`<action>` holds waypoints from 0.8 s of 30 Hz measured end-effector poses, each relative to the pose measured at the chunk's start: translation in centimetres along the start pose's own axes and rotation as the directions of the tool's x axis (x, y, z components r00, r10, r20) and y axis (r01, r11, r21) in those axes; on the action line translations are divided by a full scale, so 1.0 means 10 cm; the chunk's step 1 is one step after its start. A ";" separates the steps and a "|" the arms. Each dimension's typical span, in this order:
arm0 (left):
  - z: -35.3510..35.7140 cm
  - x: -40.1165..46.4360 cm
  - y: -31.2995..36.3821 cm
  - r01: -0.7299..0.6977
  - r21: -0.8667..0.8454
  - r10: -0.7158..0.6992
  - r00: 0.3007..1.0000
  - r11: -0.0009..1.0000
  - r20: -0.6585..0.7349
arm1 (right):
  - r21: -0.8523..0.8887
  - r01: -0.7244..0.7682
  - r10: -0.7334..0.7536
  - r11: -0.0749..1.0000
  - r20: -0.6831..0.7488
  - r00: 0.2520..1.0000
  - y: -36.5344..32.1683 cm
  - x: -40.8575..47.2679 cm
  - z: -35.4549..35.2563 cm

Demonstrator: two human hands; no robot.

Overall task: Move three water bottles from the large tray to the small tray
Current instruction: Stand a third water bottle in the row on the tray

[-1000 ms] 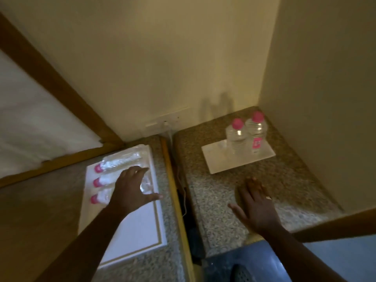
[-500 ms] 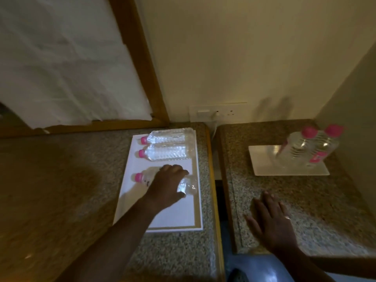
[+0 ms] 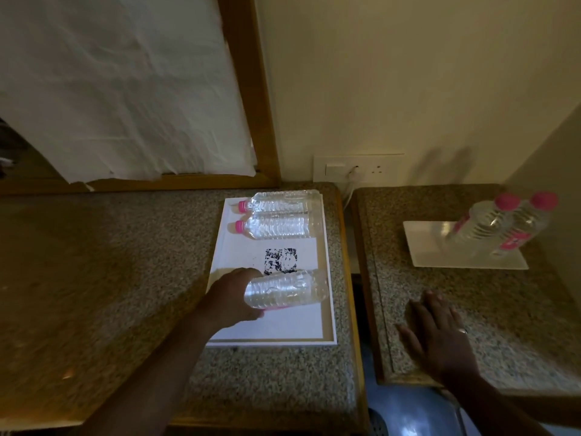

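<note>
My left hand (image 3: 231, 295) grips a clear water bottle (image 3: 287, 289) by its cap end and holds it on its side just above the large white tray (image 3: 292, 325). Two more clear bottles with pink caps lie side by side at the tray's far end, one (image 3: 279, 201) behind the other (image 3: 278, 229). A paper with a dark printed square (image 3: 280, 261) lies on the tray where the lifted bottle lay. The small white tray (image 3: 440, 253) on the right counter carries two upright pink-capped bottles (image 3: 481, 223) (image 3: 525, 226). My right hand (image 3: 440, 335) rests flat on the right counter, fingers spread.
Two speckled stone counters, a left one (image 3: 94, 278) and a right one (image 3: 503, 309), are split by a narrow gap (image 3: 353, 278). A wall socket plate with a plugged cable (image 3: 356, 168) sits behind the gap. A wood-framed panel covered in white sheet (image 3: 125, 89) stands at the back left.
My left hand closed on the nearest bottle and lifted it off the large tray, uncovering the printed paper. The view swung left and closer. My right hand stayed on the right counter.
</note>
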State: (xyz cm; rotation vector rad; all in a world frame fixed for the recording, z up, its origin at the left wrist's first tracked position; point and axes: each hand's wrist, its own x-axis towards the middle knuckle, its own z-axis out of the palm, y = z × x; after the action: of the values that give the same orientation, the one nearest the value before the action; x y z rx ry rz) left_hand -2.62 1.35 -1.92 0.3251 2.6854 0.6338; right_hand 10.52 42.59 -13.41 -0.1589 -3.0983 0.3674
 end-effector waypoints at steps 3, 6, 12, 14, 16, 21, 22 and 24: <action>-0.17 -0.02 0.00 -0.074 -0.053 0.074 0.997 0.996 -0.007 | 0.007 -0.012 0.012 1.000 0.000 1.000 -0.04 -0.05 0.02; -0.45 -0.04 0.12 -0.121 -0.126 0.112 0.991 0.985 -0.080 | 0.010 -0.003 0.003 1.000 -0.003 1.000 -0.04 -0.01 0.02; -0.62 -0.03 0.70 -0.283 -0.254 0.219 0.943 0.925 -0.251 | 0.020 -0.013 0.013 1.000 0.018 1.000 -0.05 -0.01 0.04; -0.49 0.02 0.80 -0.306 -0.396 0.175 0.926 0.866 -0.334 | 0.026 -0.020 0.019 0.999 0.030 0.999 -0.05 -0.01 0.01; -0.33 0.04 0.84 -0.259 -0.631 -0.005 0.923 0.731 -0.385 | 0.035 -0.022 0.020 0.999 0.041 0.999 -0.08 0.00 -0.01; 0.21 0.05 1.20 -0.172 -0.772 -0.140 0.937 0.612 -0.320 | 0.046 -0.031 0.029 0.998 0.042 0.999 -0.08 -0.02 -0.04; 0.28 0.03 1.27 -0.195 -0.714 -0.079 0.940 0.672 -0.331 | 0.051 -0.031 0.029 0.998 0.035 0.999 -0.08 -0.02 -0.05; 0.34 0.02 1.38 -0.261 -0.568 0.054 0.933 0.781 -0.356 | 0.062 -0.035 0.032 0.997 0.037 0.999 -0.08 -0.02 -0.06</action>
State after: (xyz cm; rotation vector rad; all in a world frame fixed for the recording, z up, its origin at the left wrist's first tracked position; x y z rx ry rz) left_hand 0.40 14.76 1.61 0.2875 2.5608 1.6843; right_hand 10.62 41.94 -12.66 -0.2054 -3.1179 0.4736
